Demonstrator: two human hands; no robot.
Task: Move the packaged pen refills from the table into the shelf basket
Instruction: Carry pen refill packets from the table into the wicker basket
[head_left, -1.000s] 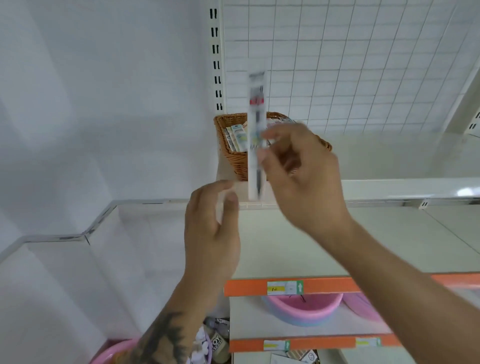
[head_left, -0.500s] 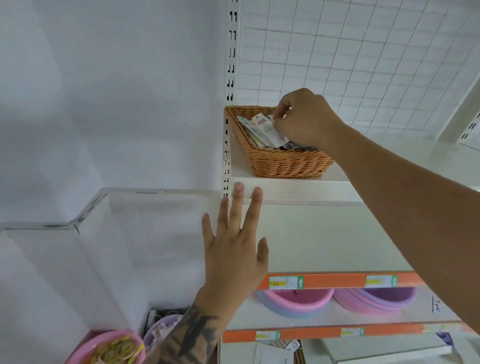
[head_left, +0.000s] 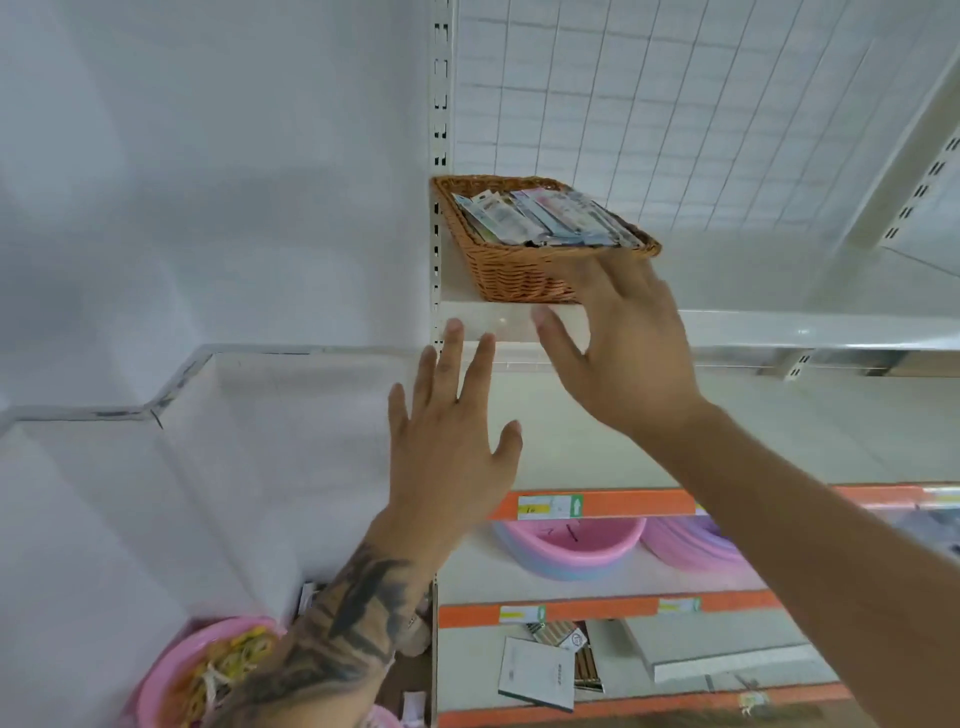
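The left hand is held in the foreground as before, empty, fingers spread wide. The right hand, half a second ago reaching into the basket, is now withdrawn below its front rim, empty, fingers open wide and motion-blurred. One wicker basket is seen on the upper shelf. The packaged pen refills lie stacked inside it; their exact number cannot be counted.
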